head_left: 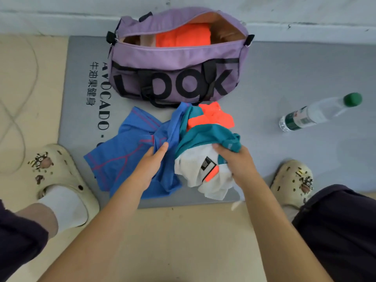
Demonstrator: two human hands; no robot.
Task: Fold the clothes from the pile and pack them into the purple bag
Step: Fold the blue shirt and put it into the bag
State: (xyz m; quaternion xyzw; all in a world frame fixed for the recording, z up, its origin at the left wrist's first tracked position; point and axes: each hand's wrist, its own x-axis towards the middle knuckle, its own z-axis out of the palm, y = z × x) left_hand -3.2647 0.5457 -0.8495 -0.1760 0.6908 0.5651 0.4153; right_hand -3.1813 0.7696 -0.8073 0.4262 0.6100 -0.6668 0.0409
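Grey mat (284,78) on beige floor (183,241) — wall (284,9) perhaps concrete

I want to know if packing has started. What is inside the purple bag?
Through the open zipper of the purple bag a folded orange garment shows, beside something tan. Whatever lies underneath or deeper inside is covered.

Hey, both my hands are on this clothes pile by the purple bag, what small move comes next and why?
Probably lift the teal, white and orange garment clear with your right hand while your left hand pins the blue shirt. The two lie bunched together, unfolded, and the purple duffel bag is already open.
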